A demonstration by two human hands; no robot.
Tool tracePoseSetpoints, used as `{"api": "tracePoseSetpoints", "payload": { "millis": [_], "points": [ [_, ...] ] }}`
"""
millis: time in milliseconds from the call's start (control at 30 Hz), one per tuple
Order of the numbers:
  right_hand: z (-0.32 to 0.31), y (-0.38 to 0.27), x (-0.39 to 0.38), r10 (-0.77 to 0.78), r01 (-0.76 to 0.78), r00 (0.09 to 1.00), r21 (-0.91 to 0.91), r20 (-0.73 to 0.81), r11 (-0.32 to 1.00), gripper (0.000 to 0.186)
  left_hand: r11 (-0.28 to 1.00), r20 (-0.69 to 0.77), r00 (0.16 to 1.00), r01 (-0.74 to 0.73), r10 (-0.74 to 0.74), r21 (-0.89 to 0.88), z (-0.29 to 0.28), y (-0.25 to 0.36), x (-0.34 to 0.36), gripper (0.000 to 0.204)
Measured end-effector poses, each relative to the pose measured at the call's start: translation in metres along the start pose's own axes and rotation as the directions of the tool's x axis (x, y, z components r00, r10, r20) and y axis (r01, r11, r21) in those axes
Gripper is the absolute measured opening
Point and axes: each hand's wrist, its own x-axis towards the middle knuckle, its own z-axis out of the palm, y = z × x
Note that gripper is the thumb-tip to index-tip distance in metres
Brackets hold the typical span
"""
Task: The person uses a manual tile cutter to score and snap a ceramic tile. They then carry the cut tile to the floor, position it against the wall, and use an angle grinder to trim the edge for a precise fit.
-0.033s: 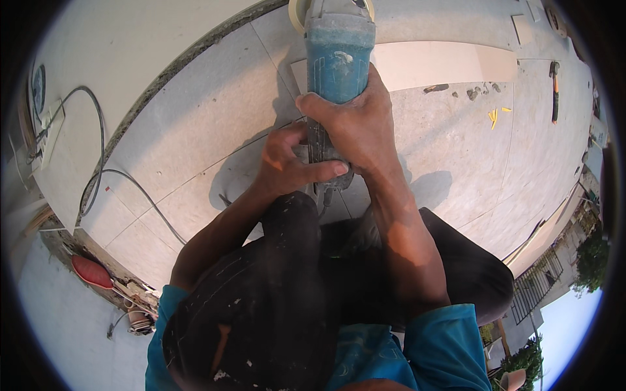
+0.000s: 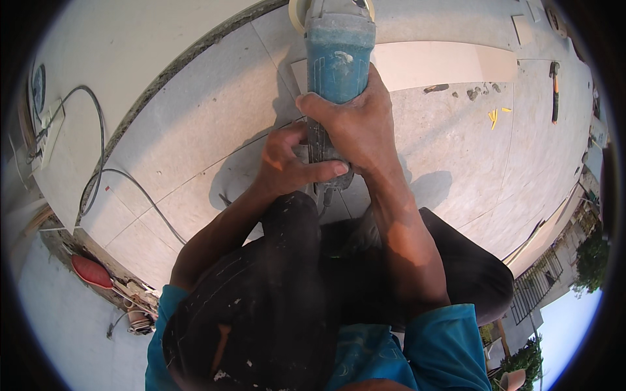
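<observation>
Upright in the middle of the view is a dusty teal angle grinder [image 2: 339, 62], its pale disc partly cut off at the top edge. My right hand [image 2: 362, 127] wraps round the body from the right, with the thumb across the front. Lower down, my left hand [image 2: 287, 159] grips the black rear handle from the left, its thumb lying over the front. Some of the fingers on both hands are hidden behind the tool. A power cord [image 2: 327, 199] leaves the handle's lower end, above my bent knees.
Behind the grinder a long cream tile strip [image 2: 443, 64] lies on the tiled floor [image 2: 189, 130]. Right of it are a hammer-like tool [image 2: 554, 91], stone crumbs [image 2: 473, 93] and yellow scraps [image 2: 493, 117]. A dark cable [image 2: 101, 130] loops at the left, near a red scoop-shaped thing [image 2: 91, 271].
</observation>
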Motion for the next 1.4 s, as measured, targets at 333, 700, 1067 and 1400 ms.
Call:
{"api": "tracePoseSetpoints", "payload": {
  "millis": [333, 700, 1067, 1400],
  "points": [
    [0.002, 0.002, 0.003, -0.047, 0.047, 0.999, -0.032, -0.018, 0.998, 0.057, 0.999, -0.014, 0.998, -0.054, 0.054, -0.002, -0.002, -0.005, 0.004, 0.043],
    [0.004, 0.004, 0.004, -0.055, 0.055, 0.998, -0.011, -0.008, 0.998, 0.055, 0.999, -0.031, 0.998, -0.047, 0.047, -0.007, -0.003, -0.007, 0.002, 0.042],
    [0.007, 0.003, 0.003, -0.049, 0.049, 0.999, -0.010, 0.006, 0.999, 0.056, 0.993, -0.058, 0.993, -0.104, 0.107, 0.057, -0.004, -0.010, 0.001, 0.041],
    [0.009, 0.002, 0.002, -0.033, 0.033, 0.999, -0.016, 0.011, 0.999, 0.056, 0.994, -0.065, 0.992, -0.105, 0.107, 0.030, -0.005, -0.007, -0.002, 0.042]
  ]
}}
